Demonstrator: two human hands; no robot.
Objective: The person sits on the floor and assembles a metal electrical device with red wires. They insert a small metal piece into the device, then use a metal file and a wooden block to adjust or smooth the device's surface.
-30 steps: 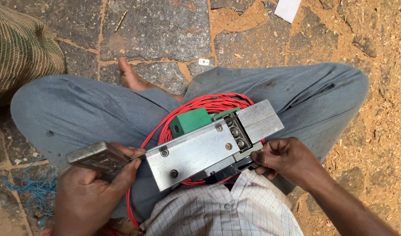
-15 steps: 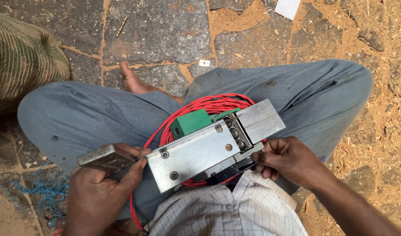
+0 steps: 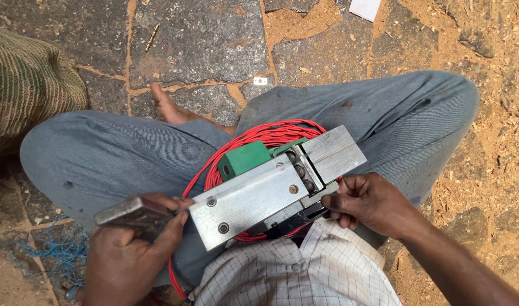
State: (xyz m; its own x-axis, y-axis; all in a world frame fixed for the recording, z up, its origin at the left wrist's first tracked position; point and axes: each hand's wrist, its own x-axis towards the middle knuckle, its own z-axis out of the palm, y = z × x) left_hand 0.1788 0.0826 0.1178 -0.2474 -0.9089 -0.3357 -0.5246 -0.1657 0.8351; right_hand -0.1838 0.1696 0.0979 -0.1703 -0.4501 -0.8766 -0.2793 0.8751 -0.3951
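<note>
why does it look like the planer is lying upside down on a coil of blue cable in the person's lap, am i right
Not quite: the cable coiled under the planer is red, not blue, as the head view shows. The rest holds: the planer lies with its metal sole up in the person's lap, the right hand gripping its side and the left hand holding a flat grey block by its end.
</note>
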